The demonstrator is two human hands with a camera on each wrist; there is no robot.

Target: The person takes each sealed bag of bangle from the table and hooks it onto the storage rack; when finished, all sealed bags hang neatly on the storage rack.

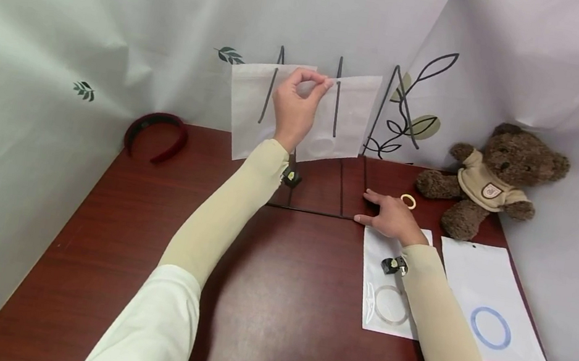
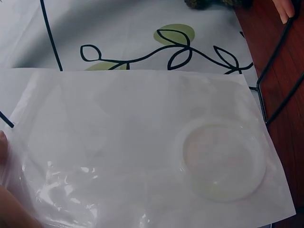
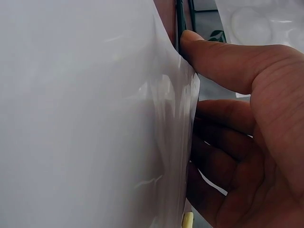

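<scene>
My left hand (image 1: 295, 110) pinches the top edge of a white clear-fronted bag (image 1: 354, 112), which hangs on the middle peg of a black wire rack (image 1: 343, 191). A pale ring (image 2: 183, 159) shows inside that bag in the left wrist view. Another white bag (image 1: 248, 96) hangs on the left peg, partly behind my left hand. Fingers spread, my right hand (image 1: 395, 217) touches the rack's base, its thumb (image 3: 223, 61) on a black bar. Close below it, a bag with a beige ring (image 1: 373, 268) lies flat, partly under my right forearm.
The rack's right peg (image 1: 408, 111) sticks out bare. Further right lies a bag with a blue ring (image 1: 498, 268). A brown teddy bear (image 1: 493, 173) leans at the back right, near a small yellow ring (image 1: 409, 196). A dark red headband (image 1: 178, 142) stands at the back left.
</scene>
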